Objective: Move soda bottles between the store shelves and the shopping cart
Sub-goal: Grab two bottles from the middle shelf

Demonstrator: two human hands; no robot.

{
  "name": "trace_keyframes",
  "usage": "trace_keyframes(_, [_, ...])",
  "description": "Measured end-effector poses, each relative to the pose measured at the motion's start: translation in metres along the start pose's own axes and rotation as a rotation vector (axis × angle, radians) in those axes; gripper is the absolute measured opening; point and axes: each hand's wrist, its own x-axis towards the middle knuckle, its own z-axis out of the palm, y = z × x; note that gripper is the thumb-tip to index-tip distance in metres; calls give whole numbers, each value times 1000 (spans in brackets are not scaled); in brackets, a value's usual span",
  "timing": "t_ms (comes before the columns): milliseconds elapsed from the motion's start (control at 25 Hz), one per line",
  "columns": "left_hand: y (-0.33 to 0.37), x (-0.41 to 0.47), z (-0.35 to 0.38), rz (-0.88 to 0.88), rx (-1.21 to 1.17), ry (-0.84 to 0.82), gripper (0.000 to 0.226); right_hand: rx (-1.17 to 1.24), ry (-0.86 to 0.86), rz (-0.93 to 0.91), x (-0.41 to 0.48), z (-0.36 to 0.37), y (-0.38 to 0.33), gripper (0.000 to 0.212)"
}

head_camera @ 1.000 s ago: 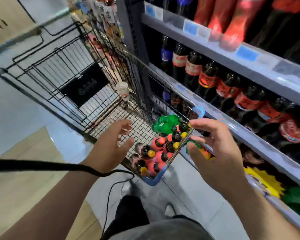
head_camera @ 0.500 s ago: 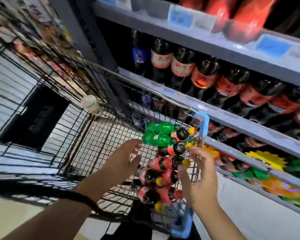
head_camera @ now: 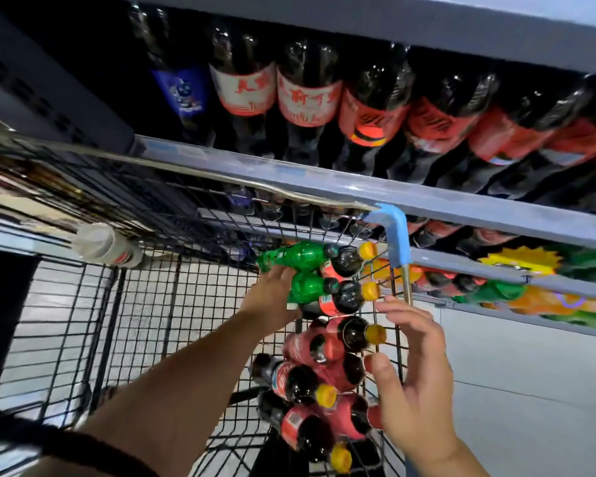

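Store shelves [head_camera: 427,211] fill the view from 12 to 3 o'clock, with big dark cola bottles [head_camera: 307,94] standing in a row. The shopping cart [head_camera: 145,325] is parked hard against the shelf edge, its blue corner guard [head_camera: 396,232] just about touching the rail.

That's a tight gap, so any bottle lifted toward the shelf could clip the guard or the wire rim.

Down at 5 o'clock the soda bottles [head_camera: 324,373] lie heaped in the cart's corner, stacked on their sides. It looks a loose stack: pull one out and its neighbours may roll across the mesh floor.

At the 12 o'clock end of the heap sit two green bottles [head_camera: 303,256], one against the other.

The left grip [head_camera: 272,297] is on the base of the lower green one. I can't tell whether the fingers have wrapped it or only rest on it. A hold on that rounded end alone could slip, and a tug risks dragging the upper green bottle along.

The right grip [head_camera: 417,383], at 3 o'clock of the heap, is released, fingers spread and holding nothing. Its thumb is just beside a red-labelled bottle, well placed to steady the pile but just as able to nudge it.
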Motion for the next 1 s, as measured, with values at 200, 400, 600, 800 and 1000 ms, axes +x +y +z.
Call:
trace_keyframes(200, [-2, 13, 23, 20, -10, 97, 73, -9, -10, 18, 0, -1, 3, 37])
trace_keyframes(400, [-12, -15, 5, 21, -261, 185, 66, -63, 18, 79, 1, 0, -2, 36])
trace_keyframes(600, [7, -70, -50, -23, -558, 290, 62, -207, -62, 119, 5, 7, -10, 42])
trace_keyframes(800, [38, -128, -116, 38, -1080, 281, 40, -186, -180, 270, 6, 5, -23, 68])
trace_keyframes(1000, [53, -145, -124, 42, -1347, 104, 28, -140, -351, 283, 3, -3, -22, 76])
